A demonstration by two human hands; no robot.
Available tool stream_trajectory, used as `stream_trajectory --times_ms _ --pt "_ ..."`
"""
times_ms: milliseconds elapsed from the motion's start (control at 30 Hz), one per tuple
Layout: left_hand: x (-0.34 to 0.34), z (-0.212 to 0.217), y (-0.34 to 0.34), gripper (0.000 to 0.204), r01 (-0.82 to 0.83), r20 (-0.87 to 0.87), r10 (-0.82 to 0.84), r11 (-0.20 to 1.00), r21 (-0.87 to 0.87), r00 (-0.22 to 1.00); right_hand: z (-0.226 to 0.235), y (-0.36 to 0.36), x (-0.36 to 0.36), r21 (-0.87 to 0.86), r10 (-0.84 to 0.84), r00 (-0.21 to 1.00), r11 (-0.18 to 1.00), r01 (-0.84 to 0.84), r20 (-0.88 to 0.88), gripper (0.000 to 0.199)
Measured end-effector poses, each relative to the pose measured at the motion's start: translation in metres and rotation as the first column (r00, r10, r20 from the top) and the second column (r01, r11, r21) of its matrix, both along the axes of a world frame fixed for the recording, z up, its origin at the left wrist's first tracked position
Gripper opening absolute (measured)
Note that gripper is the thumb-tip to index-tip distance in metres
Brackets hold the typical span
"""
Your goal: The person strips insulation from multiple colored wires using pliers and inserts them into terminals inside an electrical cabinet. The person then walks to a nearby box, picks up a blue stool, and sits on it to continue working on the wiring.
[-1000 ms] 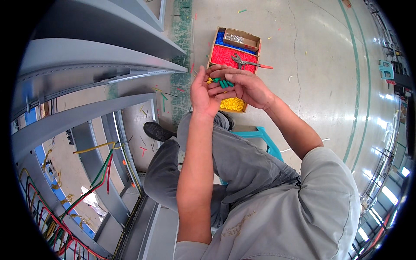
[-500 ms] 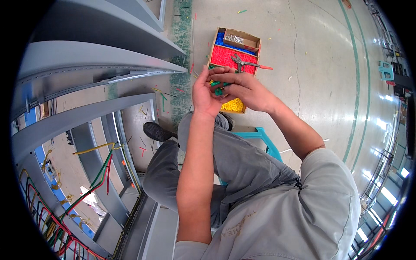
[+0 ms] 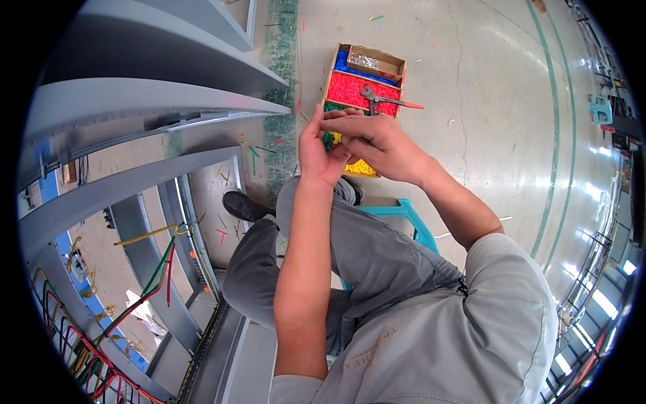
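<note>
My left hand [image 3: 320,156] is cupped, palm turned up, just above the near part of a sectioned box [image 3: 326,87] on the floor. Over it, my right hand [image 3: 385,147] reaches in from the right, its fingers curled and its fingertips at the left palm. What lies between the hands is hidden. A bit of green [image 3: 328,139] shows beside the left fingers; I cannot tell whether it is in the hand or in the box. Small red pieces [image 3: 350,86], blue pieces [image 3: 342,62] and yellow pieces [image 3: 361,168] fill the box's sections.
Red-handled pliers [image 3: 380,98] lie across the box, and a small carton [image 3: 393,65] of shiny metal parts sits on its far end. Grey metal cabinet frames [image 3: 134,101] with bundled wires [image 3: 101,337] stand at left. A teal stool [image 3: 418,229] is beneath me. Scraps litter the floor.
My right hand has closed in over the left palm. The green pieces seen between my fingers before are now mostly covered.
</note>
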State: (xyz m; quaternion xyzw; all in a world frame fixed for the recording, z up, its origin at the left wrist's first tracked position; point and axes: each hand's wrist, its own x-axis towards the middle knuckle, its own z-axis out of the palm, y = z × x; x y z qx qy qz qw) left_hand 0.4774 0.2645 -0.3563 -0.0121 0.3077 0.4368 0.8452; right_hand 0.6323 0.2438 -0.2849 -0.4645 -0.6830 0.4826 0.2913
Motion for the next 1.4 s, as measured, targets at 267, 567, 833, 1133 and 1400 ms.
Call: stream_trajectory --times_ms 267,567,833,1133,1400 --pt "-0.01 -0.02 -0.002 0.044 -0.098 0.125 0.102 0.994 -0.037 0.987 -0.084 0.023 0.034 -0.424 -0.538 0.792 0.813 0.399 -0.289 0.035" --pt "0.005 0.003 0.006 0.052 -0.124 0.018 0.126 0.989 -0.082 0.992 -0.356 0.043 0.058 -0.022 -0.288 0.645 0.904 0.427 0.708 0.039" --pt "0.01 0.005 0.017 0.053 -0.074 0.021 0.077 0.99 -0.121 0.997 -0.419 0.145 0.05 0.055 -0.378 0.605 0.874 0.483 0.701 0.046" --pt "0.019 0.001 0.024 0.052 -0.069 0.029 0.074 0.989 -0.132 0.997 -0.463 0.167 0.061 0.019 -0.353 0.631 0.882 0.472 0.691 0.038" --pt "0.023 -0.002 0.022 0.053 -0.095 0.03 0.099 0.99 -0.101 0.995 -0.443 0.143 0.083 -0.747 -0.838 0.539 0.415 0.519 -0.091 0.041"
